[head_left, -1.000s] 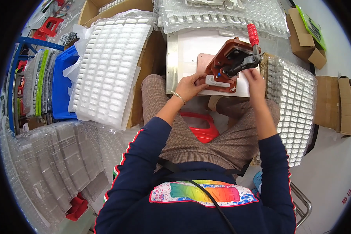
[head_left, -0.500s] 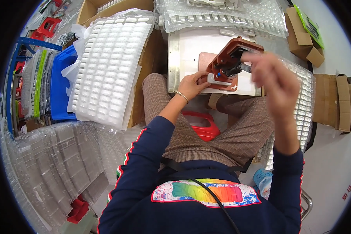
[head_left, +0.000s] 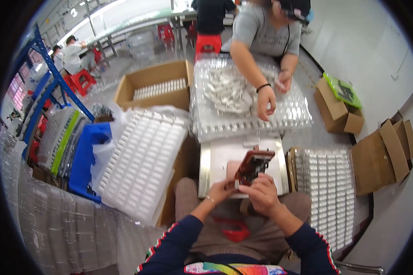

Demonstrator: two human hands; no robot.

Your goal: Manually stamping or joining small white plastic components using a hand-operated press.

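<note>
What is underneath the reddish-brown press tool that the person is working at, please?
The press tool stands on a pale metal plate resting across the person's lap. The left hand and right hand cover its near edge, so what lies there is hidden.

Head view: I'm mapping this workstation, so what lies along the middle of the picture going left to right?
Blue bin → large white tray → red-brown press on the metal plate, under both hands → tray of small white parts → open cardboard box.
</note>
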